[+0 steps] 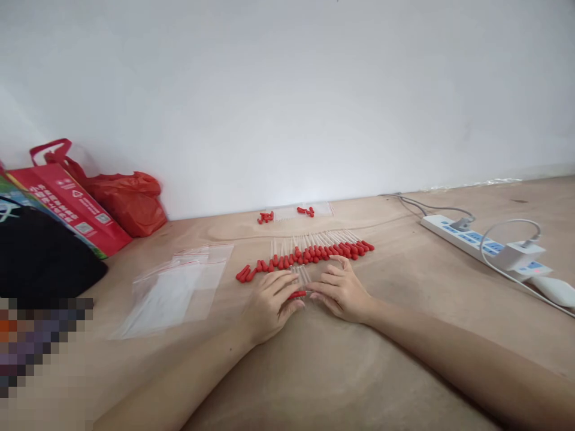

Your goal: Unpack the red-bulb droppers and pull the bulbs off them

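Observation:
My left hand (272,302) pinches a red rubber bulb (296,294) between thumb and fingers, its closed end towards my palm. Facing it, my right hand (345,294) has thumb and fingertips closed on a thin clear glass tube (308,292), whose end meets the bulb; how far it sits inside I cannot tell. Just beyond my fingertips lie several bare glass tubes (302,275), partly hidden by my hands. Past them a row of droppers (314,254) is laid out, red bulbs towards me and glass stems pointing away. Loose red bulbs (243,273) lie at the row's left end.
Clear zip bags (179,293) lie on the wooden table (381,383) at left. More red bulbs (266,217) rest near a flat clear bag (283,212) by the wall. A power strip (476,239) with cables is at right; red bags (130,200) and a black bag (45,257) stand left.

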### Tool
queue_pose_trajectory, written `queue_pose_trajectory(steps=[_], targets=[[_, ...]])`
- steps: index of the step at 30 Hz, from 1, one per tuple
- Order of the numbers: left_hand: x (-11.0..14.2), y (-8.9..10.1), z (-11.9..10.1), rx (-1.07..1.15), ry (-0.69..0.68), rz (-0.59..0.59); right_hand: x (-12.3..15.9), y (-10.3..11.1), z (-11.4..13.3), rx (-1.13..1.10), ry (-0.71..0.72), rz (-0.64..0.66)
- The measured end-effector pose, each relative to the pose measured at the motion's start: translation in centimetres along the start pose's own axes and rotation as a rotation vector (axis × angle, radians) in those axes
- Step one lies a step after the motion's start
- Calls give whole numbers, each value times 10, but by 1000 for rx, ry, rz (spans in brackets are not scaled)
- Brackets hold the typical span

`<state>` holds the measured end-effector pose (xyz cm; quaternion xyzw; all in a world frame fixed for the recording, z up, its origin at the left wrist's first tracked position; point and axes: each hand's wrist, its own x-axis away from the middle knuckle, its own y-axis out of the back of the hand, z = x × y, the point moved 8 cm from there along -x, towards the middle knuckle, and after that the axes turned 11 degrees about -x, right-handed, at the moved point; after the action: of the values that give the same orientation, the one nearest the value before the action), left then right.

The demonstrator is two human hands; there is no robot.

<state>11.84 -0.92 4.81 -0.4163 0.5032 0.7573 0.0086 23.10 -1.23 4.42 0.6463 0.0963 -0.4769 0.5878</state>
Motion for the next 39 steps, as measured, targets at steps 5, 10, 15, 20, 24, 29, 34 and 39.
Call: queue_pose_trajectory(steps=[5, 10, 15, 20, 24, 29, 34, 39], targets=[[2, 1, -3, 59, -17, -23, 0, 1, 6, -2, 48, -3], [2, 6, -7, 80, -15, -22, 3, -1, 4, -21, 50, 19], [0, 7, -6, 103, -14, -3, 5, 0, 3, -4, 30, 55], [16, 16, 23, 48, 104, -27, 15, 18, -18, 56, -112, 12], [24, 24, 40, 43, 211, -57, 19, 18, -34, 7, -265, -37], [31, 29, 97, -117, 573, -106, 19, 2, -44, 1, -386, -21], [37, 15, 136, -48, 749, 52, 13, -4, -47, 22, -405, -28], [33, -1, 127, -28, 720, 182, 5, -7, -42, 46, -403, -13]])
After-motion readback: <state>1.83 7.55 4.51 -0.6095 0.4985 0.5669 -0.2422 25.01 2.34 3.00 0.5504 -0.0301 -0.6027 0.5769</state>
